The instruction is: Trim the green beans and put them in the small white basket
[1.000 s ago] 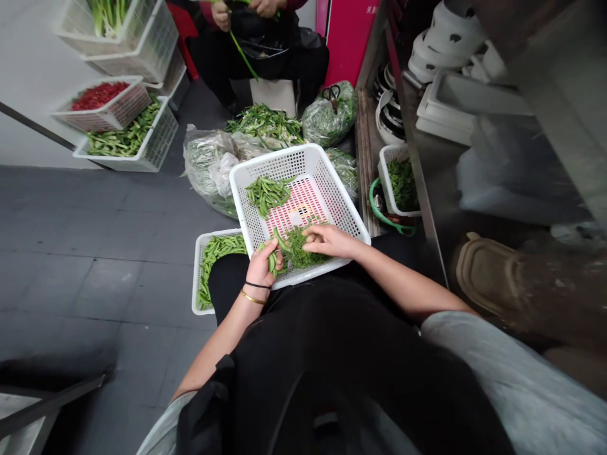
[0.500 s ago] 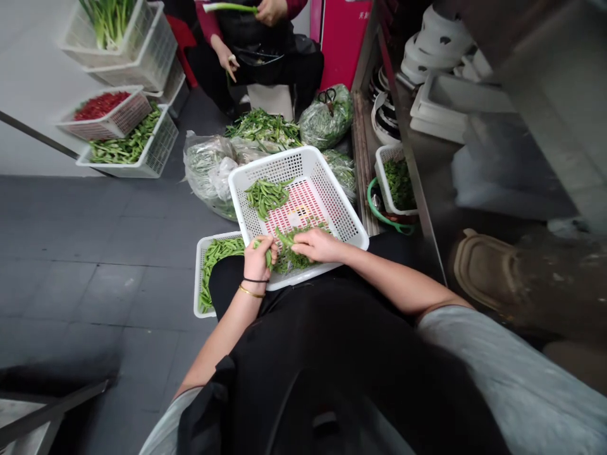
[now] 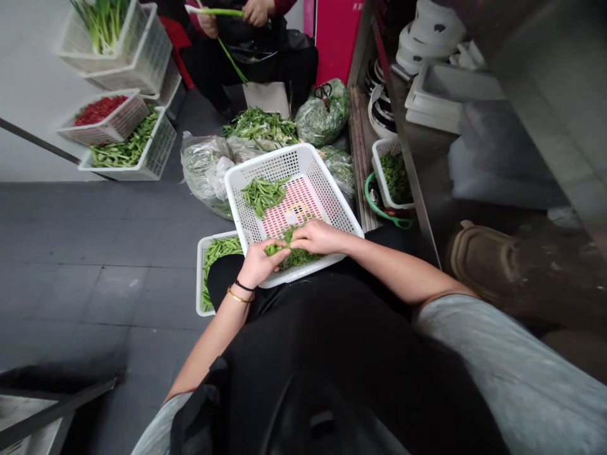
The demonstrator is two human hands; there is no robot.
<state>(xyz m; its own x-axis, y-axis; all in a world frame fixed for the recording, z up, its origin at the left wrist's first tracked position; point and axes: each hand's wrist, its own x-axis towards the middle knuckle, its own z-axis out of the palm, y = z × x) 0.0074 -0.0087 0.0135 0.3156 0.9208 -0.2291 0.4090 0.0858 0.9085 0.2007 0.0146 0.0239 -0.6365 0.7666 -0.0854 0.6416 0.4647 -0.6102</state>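
A white perforated basket point(image 3: 333, 187) rests across my lap, tilted a little. Over its near side, my left hand point(image 3: 260, 260) is closed around green pea pods point(image 3: 272, 249). Close beside it, my right hand point(image 3: 318, 236) pinches at the end of a pod, its fingertips nearly meeting the left ones. Beneath both hands lies a heap of thin green trimmings point(image 3: 298, 257), partly covered. A small pile of whole pods point(image 3: 263, 194) sits in the basket's far left part. By my left knee, a second white basket point(image 3: 200, 278) holds many pods.
Opposite me, a co-worker's hands point(image 3: 256, 11) hold a long green onion. Between us lie cut greens point(image 3: 260, 126) and plastic bags of greens point(image 3: 205, 170). Stacked vegetable crates point(image 3: 142, 63) stand at the back left. A metal shelf point(image 3: 417, 189) runs along the right.
My left hand has turned and moved right, bringing its pods up to my right hand's fingertips. The co-worker's lower hand has risen to the green onion. The whole view has shifted slightly.
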